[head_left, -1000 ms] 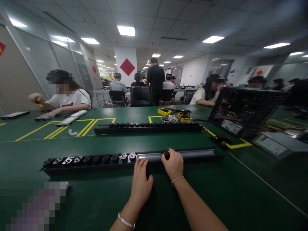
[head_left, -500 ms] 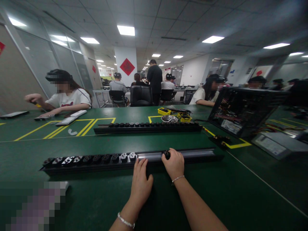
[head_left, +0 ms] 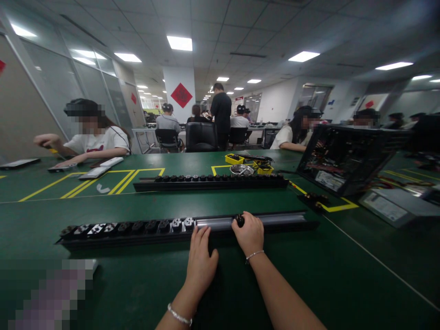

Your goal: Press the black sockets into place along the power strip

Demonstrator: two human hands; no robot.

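Observation:
A long black rail (head_left: 137,241) lies across the green table, its left part filled with a row of black and white socket modules (head_left: 151,226). Its right part shows a bare metallic channel (head_left: 215,223). My left hand (head_left: 202,256) rests its fingertips on the rail's near edge, just right of the last white socket, thumb apart, holding nothing. In my right hand (head_left: 250,233) a small round black socket (head_left: 239,220) is pinched over the channel. Beyond lies a second black rail (head_left: 213,184) with its own row of sockets.
Behind the far rail are yellow trays (head_left: 234,159) and a metal bowl (head_left: 242,170). An open computer case (head_left: 347,160) and a grey power supply (head_left: 395,206) stand at right. A person (head_left: 96,137) works at the far left; others sit farther back.
My right hand has shifted very slightly to the right with the black socket. My left hand has not visibly moved.

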